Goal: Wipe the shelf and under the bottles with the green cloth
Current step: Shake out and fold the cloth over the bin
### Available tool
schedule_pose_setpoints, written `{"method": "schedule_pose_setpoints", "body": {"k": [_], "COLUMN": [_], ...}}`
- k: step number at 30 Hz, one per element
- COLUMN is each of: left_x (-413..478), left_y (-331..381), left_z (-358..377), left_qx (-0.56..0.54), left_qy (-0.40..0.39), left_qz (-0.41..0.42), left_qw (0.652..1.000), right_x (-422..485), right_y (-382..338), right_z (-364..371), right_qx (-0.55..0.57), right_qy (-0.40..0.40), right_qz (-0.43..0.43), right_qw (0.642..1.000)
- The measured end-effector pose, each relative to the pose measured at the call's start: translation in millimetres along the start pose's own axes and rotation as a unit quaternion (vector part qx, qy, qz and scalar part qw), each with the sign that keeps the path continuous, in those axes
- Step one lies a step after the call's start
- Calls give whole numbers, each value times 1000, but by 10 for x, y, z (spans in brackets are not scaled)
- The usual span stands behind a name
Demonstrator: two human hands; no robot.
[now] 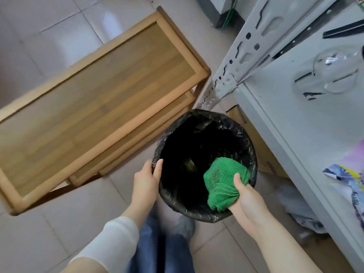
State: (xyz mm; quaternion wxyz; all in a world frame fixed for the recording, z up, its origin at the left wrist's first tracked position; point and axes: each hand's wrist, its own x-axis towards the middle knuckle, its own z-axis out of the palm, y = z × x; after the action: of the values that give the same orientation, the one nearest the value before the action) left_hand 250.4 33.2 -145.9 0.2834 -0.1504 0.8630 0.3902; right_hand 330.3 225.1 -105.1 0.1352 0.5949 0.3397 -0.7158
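My right hand (247, 200) grips the bunched green cloth (222, 180) and holds it over the open mouth of a round bin lined with a black bag (177, 201). Specks of dirt sit on the cloth's top. My left hand (146, 181) clasps the bin's left rim, thumb over the edge. The grey metal shelf (295, 119) runs along the right, level with my hands and above. A clear glass or plastic vessel (332, 69) lies on it. No upright bottles are in view.
A wooden side table (94, 99) stands on the tiled floor to the left of the bin. A colourful patterned item (346, 174) lies on the shelf at right. A cardboard box (256, 138) sits under the shelf. My jeans and shoe are below the bin.
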Motion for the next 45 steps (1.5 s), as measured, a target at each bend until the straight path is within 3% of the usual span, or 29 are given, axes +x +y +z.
{"method": "schedule_pose_setpoints", "body": {"k": [13,18,20,23,26,29,36,38,41,45], "left_x": [214,135,30,-217,-511,-924,-1930,-2223,-2626,-3083], "left_y": [-85,-28,8,183,509,1000,1906,2162,2484,2810], "left_z": [449,417,343,134,-100,-416,-1465,-1693,-1950,-2207], "left_qx": [-60,-85,-130,-133,-159,-295,-368,-352,-325,-292], "left_qy": [-35,-63,-36,34,-81,-271,-399,-417,-383,-326], "left_qz": [8,-78,-108,-25,7,-92,-59,-46,-30,-2], "left_qw": [998,991,985,990,984,912,838,837,864,899], "right_x": [485,295,126,-268,-831,-1498,-3031,-3416,-3885,-4374], "right_y": [-88,-76,-104,-183,-302,-474,-827,-912,-957,-806], "right_z": [-46,0,-2,14,79,131,99,93,85,89], "right_qx": [49,60,70,74,71,81,103,82,43,-92], "right_qy": [11,0,-17,-61,-117,-153,-179,-174,-145,-19], "right_qz": [-6,-2,-1,-2,-14,-35,-97,-112,-138,-194], "right_qw": [999,998,997,995,991,984,974,975,979,977]}}
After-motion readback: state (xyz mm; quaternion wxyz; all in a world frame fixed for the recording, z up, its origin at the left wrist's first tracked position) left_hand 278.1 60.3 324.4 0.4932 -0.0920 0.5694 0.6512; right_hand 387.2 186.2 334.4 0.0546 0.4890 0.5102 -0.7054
